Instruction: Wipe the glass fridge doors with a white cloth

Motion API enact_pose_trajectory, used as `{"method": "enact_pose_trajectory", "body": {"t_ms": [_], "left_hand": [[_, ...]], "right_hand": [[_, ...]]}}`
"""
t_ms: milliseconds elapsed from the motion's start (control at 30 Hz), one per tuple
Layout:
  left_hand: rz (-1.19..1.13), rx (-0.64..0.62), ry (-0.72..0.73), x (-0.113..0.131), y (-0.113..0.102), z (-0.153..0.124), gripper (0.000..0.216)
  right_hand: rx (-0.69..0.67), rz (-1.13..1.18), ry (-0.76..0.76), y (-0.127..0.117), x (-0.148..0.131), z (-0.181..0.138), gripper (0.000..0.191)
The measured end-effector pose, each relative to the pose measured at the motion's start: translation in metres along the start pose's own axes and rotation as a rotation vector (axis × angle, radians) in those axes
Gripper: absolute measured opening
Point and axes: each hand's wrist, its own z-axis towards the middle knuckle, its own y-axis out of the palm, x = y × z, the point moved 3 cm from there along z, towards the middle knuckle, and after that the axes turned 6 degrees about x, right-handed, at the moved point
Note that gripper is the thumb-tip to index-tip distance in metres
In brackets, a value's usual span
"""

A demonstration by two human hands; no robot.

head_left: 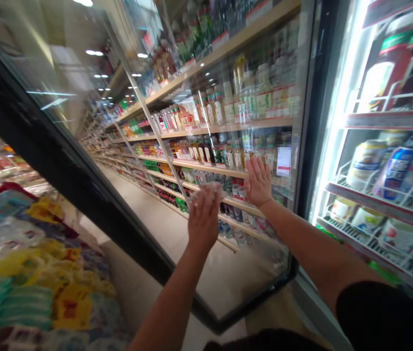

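Note:
A glass cooler door (224,312) with a black frame stands swung out in front of me. My left hand (203,222) is up at the pane, fingers bent over a pale, crumpled thing (214,189) that looks thin and wipe-like. Motion blurs it, so its exact kind does not show. To the right, my right hand (258,183) rests with its palm against the glass, its fingers stretched out and nothing held. A small white label (284,161) is on the pane beside it.
Right of the door is a lit cooler with wire shelves (374,192) of bottles and packs. Through the glass, long shelves of bottled drinks (206,129) run into the distance. At lower left lies a pile of yellow and green packets (69,304). Pale floor (119,195) runs between.

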Motion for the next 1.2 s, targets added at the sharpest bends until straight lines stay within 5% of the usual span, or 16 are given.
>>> {"method": "enact_pose_trajectory", "body": {"t_ms": [133,400,533,633,700,933,1200], "left_hand": [[-0.126,-0.128,0.237,0.028,0.014,-0.024,0.056],[0.148,0.155,-0.187,-0.074,-0.052,0.040,0.062],[0.200,0.192,-0.238,-0.047,-0.045,-0.014,0.061],[0.134,0.023,-0.055,-0.011,-0.025,-0.068,0.062],[0.136,-0.012,-0.043,-0.009,-0.023,-0.079,0.062],[0.206,0.136,-0.311,-0.065,-0.053,-0.022,0.059],[0.235,-0.011,-0.291,0.009,-0.016,-0.149,0.063]], "right_hand": [[-0.034,-0.011,0.008,-0.001,0.000,0.001,0.063],[-0.032,-0.042,0.007,-0.004,-0.001,0.001,0.062],[-0.059,-0.001,0.030,-0.004,0.001,-0.001,0.062],[-0.020,0.018,0.010,-0.005,0.003,-0.002,0.063],[0.014,0.019,-0.014,-0.006,0.003,-0.001,0.064],[0.064,0.035,-0.042,-0.007,0.001,0.000,0.064],[0.035,0.058,-0.031,-0.004,0.003,-0.002,0.064]]}}
